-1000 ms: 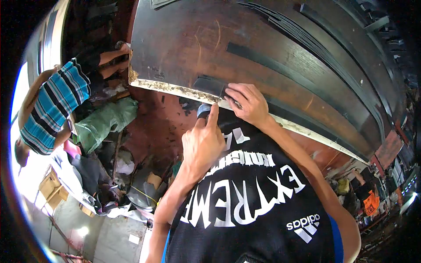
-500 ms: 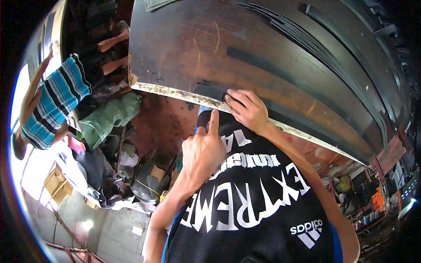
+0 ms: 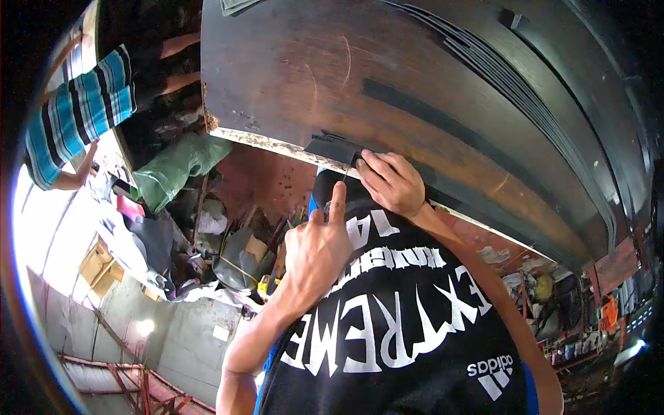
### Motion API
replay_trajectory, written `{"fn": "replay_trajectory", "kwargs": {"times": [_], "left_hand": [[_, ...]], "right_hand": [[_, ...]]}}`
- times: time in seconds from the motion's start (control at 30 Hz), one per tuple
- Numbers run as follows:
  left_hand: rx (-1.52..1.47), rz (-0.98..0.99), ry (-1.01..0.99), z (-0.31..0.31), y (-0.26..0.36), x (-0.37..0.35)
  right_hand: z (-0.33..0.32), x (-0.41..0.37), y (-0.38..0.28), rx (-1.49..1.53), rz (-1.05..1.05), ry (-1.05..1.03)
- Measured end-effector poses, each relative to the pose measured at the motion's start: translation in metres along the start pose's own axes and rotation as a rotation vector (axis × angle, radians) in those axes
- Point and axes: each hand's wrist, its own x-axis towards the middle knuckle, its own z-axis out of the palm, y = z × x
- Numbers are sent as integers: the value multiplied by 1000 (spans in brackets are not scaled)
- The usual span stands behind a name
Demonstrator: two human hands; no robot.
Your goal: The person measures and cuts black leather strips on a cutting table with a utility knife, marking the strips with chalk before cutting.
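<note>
A short stack of thin black strips lies at the near edge of the dark board tabletop. My right hand presses its bent fingertips together on the right end of these strips. My left hand is just below the edge, index finger stretched toward the strips and the other fingers curled. A thin dark point shows beyond that fingertip, at the table's pale edge. What the curled fingers hold is hidden, and I cannot tell its kind.
Long black strips lie bundled across the tabletop's right side, beside a single flat strip. At left is a person in a striped blue shirt. A green sack, heaped cloth and a cardboard box are below left.
My left hand has drawn back slightly from the table edge. My right hand stays on the strips. The view has shifted, and the person at left appears farther toward the upper left.
</note>
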Motion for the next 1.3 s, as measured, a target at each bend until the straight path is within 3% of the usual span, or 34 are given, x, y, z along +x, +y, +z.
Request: {"fn": "replay_trajectory", "kwargs": {"times": [0.63, 0.97, 1.07, 1.23, 1.3], "left_hand": [[-64, -40, -78, 9, 10, 22], [-126, 119, 321, 104, -35, 20], [-248, 322, 659, 142, -52, 35], [-344, 360, 758, 161, -53, 44], [-328, 240, 615, 133, -41, 31]], "right_hand": [[5, 1, -3, -27, 14, -4], [9, 1, -5, -10, 7, -26], [3, 5, -6, -13, 3, -6], [6, 7, -6, -55, -2, 27], [6, 5, -4, -33, 23, 31]]}}
